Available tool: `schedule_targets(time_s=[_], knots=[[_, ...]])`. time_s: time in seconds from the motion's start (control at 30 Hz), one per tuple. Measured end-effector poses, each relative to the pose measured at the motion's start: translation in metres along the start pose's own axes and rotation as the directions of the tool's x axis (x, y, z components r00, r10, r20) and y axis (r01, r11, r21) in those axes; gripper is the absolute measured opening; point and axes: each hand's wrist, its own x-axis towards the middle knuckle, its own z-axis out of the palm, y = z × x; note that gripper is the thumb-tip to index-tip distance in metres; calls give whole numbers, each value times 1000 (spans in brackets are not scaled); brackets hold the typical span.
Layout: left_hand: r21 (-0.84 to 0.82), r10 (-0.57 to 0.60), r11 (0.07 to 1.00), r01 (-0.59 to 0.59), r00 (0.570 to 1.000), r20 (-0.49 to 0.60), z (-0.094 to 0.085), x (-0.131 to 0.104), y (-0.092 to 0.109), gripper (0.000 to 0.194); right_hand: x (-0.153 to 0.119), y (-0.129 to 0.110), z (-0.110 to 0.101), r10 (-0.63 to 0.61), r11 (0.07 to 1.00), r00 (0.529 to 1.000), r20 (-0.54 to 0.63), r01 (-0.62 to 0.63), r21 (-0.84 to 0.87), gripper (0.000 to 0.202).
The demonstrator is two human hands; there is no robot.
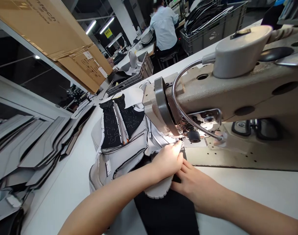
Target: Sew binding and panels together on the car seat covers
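My left hand (166, 160) is closed on the edge of a grey sewn cover (129, 145), its fingertips right beside the lit needle area of a sewing machine (193, 98). Just behind and below it, my right hand (194, 186) pinches a strip of black fabric (167, 212) between thumb and fingers, close against the left hand. A rounded grey flap with a notched edge (160, 189) hangs under my left wrist, over the black strip. Further left, the cover carries a black panel with wavy stitching (112, 127). My hands hide the seam edge itself.
Stacked grey panels (41, 140) lie along the left side. Cardboard boxes (82, 65) stand on a shelf at upper left. A flexible metal lamp neck (174, 88) curves before the machine. Beyond are grey crates (212, 36) and a seated person (165, 29).
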Motion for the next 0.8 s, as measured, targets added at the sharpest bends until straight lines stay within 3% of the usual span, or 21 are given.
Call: schedule_targets(time_s=[0.2,0.4,0.53,0.67,0.8], knots=[[157,89,984,-78,994,-61,14,-5,-4,41,-7,-9,-1,-37,999,999,-6,37,-7,38],[407,92,908,-103,995,48,17,-7,8,39,-6,-7,4,-18,1000,1000,-13,18,22,31],[394,30,919,-20,999,-18,18,-8,9,43,-6,-6,5,-7,999,1000,-9,7,46,29],[383,42,924,-8,996,-78,18,-9,9,40,-7,-7,5,-1,998,1000,0,1,61,29],[396,85,916,-68,996,-25,18,-10,10,44,-7,-7,5,-2,999,1000,-10,2,54,25]])
